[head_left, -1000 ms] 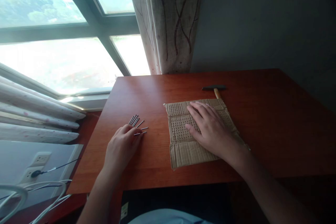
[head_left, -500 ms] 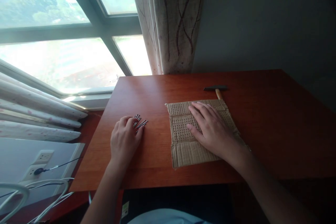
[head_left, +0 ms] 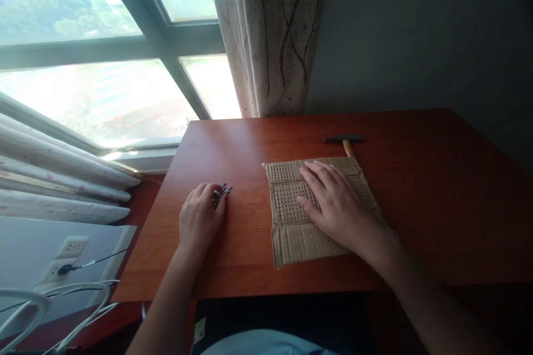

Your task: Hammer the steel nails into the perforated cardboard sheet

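Note:
My left hand rests on the table with its fingers curled round a small bunch of metal nails. The nails' ends stick out past the fingertips; the rest are hidden in the hand. To the right, my right hand lies open and flat on a piece of corrugated cardboard dotted with rows of holes. Part of the cardboard is covered by that hand and wrist. Just behind the cardboard lies a hammer with a dark head and wooden handle, whose lower end the cardboard's far edge hides.
The reddish-brown wooden table stands against a wall and a window. A patterned curtain hangs behind it. Left of the table are a wall socket with a plug and white cables.
The fingers of my left hand have drawn the nails into a tighter bunch, and the hand has shifted slightly right. My right hand has stayed put on the cardboard.

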Demonstrator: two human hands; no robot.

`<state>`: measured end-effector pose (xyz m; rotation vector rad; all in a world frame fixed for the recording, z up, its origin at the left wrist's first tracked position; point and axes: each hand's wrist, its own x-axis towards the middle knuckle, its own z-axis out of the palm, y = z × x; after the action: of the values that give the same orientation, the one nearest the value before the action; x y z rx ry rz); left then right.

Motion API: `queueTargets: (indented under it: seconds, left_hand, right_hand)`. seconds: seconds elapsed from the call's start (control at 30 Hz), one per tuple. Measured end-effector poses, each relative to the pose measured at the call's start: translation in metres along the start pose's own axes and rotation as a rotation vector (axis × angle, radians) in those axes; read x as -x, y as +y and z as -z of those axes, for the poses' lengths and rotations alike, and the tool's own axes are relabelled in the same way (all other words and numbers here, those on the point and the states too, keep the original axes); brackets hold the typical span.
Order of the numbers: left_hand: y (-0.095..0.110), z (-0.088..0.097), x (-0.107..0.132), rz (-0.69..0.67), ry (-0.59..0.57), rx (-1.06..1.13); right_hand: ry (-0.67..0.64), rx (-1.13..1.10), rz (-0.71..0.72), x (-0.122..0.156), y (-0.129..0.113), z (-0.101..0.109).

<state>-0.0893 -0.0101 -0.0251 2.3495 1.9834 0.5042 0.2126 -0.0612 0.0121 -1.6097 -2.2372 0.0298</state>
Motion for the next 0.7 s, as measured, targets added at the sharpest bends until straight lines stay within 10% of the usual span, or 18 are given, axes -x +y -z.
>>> queueTargets:
  seconds: [0.7]
  left_hand:
    - [0.006, -0.004, -0.016, -0.04, -0.019, 0.036]
  right_hand:
    - [-0.004, 0.007, -0.002, 0.001, 0.0, -0.002]
